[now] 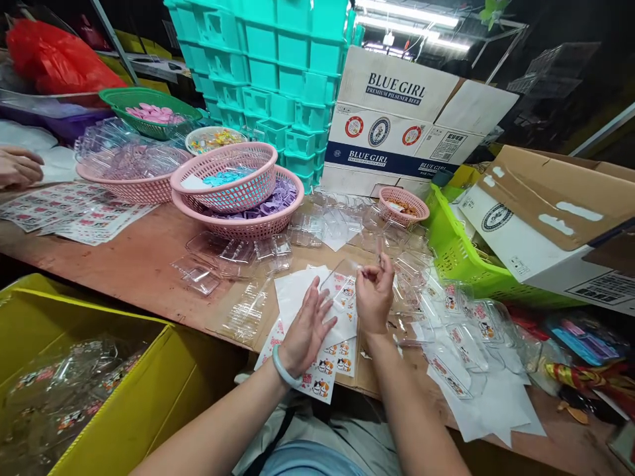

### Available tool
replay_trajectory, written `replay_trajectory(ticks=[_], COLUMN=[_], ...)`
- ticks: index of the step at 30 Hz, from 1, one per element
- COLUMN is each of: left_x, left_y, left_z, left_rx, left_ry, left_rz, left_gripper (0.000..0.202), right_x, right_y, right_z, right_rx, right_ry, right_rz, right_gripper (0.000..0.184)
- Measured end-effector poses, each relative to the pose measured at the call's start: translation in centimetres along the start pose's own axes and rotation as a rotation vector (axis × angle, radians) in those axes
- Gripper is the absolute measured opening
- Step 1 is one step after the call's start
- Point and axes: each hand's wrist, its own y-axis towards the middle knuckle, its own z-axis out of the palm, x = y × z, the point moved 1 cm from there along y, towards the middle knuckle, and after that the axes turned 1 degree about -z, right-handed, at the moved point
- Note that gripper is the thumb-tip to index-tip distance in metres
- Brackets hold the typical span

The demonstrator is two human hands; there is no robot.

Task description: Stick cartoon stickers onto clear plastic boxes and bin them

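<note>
My left hand [307, 328] lies flat with fingers spread on a sheet of cat stickers [322, 370] at the table's near edge. My right hand [374, 291] is raised just right of it, fingers pinched on a small sticker I can barely make out. A clear plastic clamshell case [342, 281] rests between the two hands, partly under my left fingertips. More clear cases with stickers on them [461, 330] pile up to the right of my right hand.
Pink baskets [233, 175] with purple and blue pieces stand behind, beside loose clear cases [223, 258]. A yellow crate [99, 390] of finished cases sits at lower left. A green basket [456, 251] and cardboard boxes [546, 218] are at right. Another person's hand [17, 165] rests at far left.
</note>
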Motion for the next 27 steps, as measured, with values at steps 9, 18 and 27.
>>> replay_trajectory(ticks=[9, 18, 27], left_x=[-1.1, -1.6, -1.9], left_y=[-0.9, -0.3, -0.1], left_z=[-1.8, -4.2, -4.4], left_rx=[0.096, 0.180, 0.224], left_ry=[0.099, 0.376, 0.477], left_rz=[-0.024, -0.148, -0.174], left_gripper=[0.042, 0.046, 0.049], right_x=[-0.3, 4.3, 4.4], right_y=[-4.0, -2.9, -2.4], right_z=[-4.0, -5.5, -5.0], right_rx=[0.156, 0.654, 0.941], right_ry=[0.121, 0.309, 0.190], right_rz=[0.211, 0.453, 0.523], right_gripper=[0.068, 0.028, 0.036])
